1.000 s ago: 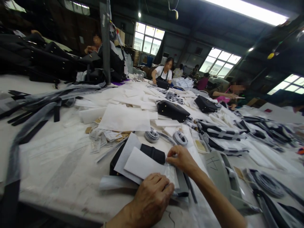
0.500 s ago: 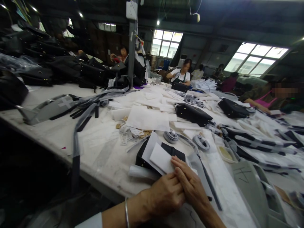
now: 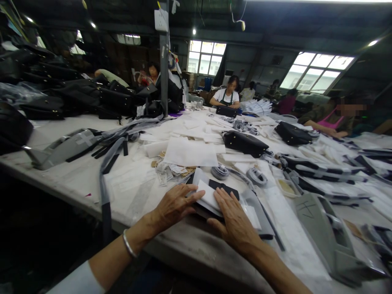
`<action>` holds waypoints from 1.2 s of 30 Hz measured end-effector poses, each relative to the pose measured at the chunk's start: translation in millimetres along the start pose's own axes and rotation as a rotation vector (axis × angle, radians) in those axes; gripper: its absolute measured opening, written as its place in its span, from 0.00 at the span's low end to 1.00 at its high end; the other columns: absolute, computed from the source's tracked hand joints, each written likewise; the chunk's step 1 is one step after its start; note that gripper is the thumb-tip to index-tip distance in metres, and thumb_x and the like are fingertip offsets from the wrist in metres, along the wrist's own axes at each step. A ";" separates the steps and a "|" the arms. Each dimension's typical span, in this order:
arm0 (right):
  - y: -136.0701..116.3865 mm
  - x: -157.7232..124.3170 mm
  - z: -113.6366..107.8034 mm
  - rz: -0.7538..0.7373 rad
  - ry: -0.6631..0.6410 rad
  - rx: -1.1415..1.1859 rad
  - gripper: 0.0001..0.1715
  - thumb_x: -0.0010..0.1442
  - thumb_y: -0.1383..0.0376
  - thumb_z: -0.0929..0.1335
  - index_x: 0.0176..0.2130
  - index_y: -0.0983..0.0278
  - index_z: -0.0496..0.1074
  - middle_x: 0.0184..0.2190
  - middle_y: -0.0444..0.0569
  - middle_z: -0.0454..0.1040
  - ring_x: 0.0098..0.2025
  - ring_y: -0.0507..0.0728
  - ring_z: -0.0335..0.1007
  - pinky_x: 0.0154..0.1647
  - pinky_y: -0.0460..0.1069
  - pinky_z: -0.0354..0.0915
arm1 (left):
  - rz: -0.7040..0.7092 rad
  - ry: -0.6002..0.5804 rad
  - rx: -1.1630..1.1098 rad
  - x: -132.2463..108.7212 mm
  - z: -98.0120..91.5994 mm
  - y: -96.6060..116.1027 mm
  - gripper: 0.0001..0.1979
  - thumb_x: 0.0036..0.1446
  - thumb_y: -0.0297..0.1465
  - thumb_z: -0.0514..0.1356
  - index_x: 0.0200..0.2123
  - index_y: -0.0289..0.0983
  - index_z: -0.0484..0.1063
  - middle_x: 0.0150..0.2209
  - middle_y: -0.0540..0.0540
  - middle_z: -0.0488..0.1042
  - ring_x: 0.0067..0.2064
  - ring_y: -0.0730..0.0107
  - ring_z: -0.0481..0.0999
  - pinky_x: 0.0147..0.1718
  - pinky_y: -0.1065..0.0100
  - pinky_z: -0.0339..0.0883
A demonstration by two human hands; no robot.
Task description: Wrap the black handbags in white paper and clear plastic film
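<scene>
A black bag point(image 3: 226, 188) lies at the table's near edge with a folded white sheet point(image 3: 209, 197) on top of it. From the left, my left hand point(image 3: 176, 202) touches the sheet and the bag's side, fingers stretched out. My right hand point(image 3: 231, 214) rests on the sheet's right part, its fingers spread and the thumb apart. The bag's near side is partly hidden by my hands. Just right of my right hand is a grey-and-black flat piece point(image 3: 260, 216) with white paper on it.
Coiled grey straps point(image 3: 256, 176) and a pile of small tags point(image 3: 174, 169) sit beyond the bag. White sheets point(image 3: 191, 151) cover the table's middle. At right stands a grey bag-shaped piece point(image 3: 318, 228); black bags point(image 3: 245, 143) lie farther off. A co-worker point(image 3: 227, 96) sits across.
My hands have moved apart: the left went left to the bag's side, and the right flattened onto the white sheet. The view has shifted slightly.
</scene>
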State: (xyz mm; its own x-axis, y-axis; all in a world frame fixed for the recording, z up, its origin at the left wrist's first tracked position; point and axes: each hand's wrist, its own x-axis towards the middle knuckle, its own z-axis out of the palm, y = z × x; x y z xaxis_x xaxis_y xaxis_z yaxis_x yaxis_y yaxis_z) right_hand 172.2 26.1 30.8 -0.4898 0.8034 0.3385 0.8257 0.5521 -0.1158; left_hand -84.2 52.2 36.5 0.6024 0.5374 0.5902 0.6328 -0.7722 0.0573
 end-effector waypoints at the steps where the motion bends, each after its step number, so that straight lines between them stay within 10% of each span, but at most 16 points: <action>1: -4.9 2.7 3.4 -0.014 0.030 -0.018 0.39 0.61 0.61 0.69 0.66 0.69 0.57 0.66 0.63 0.60 0.68 0.67 0.55 0.66 0.67 0.55 | -0.002 0.010 -0.001 1.5 1.6 -1.5 0.27 0.60 0.29 0.64 0.61 0.43 0.62 0.54 0.42 0.70 0.51 0.60 0.73 0.49 0.60 0.71; 7: -29.9 7.9 31.3 0.010 0.150 -0.154 0.31 0.60 0.74 0.61 0.62 0.69 0.63 0.62 0.60 0.67 0.64 0.66 0.62 0.64 0.62 0.59 | 0.047 0.085 0.095 -5.2 15.7 -5.0 0.09 0.66 0.32 0.57 0.48 0.43 0.72 0.51 0.43 0.72 0.42 0.65 0.73 0.43 0.62 0.69; 14: -38.5 0.7 41.6 0.004 0.231 -0.238 0.36 0.60 0.79 0.57 0.65 0.63 0.61 0.63 0.54 0.67 0.64 0.67 0.61 0.64 0.68 0.54 | 0.067 0.106 0.048 -17.6 15.4 -2.1 0.10 0.67 0.32 0.55 0.49 0.41 0.73 0.55 0.41 0.72 0.45 0.64 0.74 0.45 0.61 0.69; 22: -37.8 -0.1 42.8 0.022 0.232 -0.197 0.34 0.62 0.75 0.60 0.65 0.60 0.62 0.63 0.52 0.67 0.64 0.68 0.61 0.64 0.68 0.52 | -0.292 0.070 -0.238 -3.5 9.3 9.4 0.04 0.58 0.28 0.64 0.38 0.39 0.75 0.50 0.44 0.74 0.51 0.64 0.75 0.51 0.62 0.70; 36: -33.1 -0.1 35.9 0.038 0.226 -0.098 0.26 0.67 0.60 0.64 0.63 0.62 0.64 0.62 0.53 0.68 0.62 0.68 0.63 0.63 0.67 0.51 | -0.039 -0.076 -0.169 -4.3 -0.9 1.8 0.09 0.61 0.27 0.62 0.45 0.39 0.72 0.55 0.43 0.74 0.53 0.64 0.73 0.52 0.61 0.70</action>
State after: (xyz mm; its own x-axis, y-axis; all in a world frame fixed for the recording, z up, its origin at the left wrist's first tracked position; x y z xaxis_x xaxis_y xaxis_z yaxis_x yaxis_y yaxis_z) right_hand 134.9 15.7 1.0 -0.3920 0.7470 0.5369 0.8708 0.4895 -0.0453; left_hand -86.0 48.2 34.8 0.6178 0.5874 0.5228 0.5695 -0.7926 0.2177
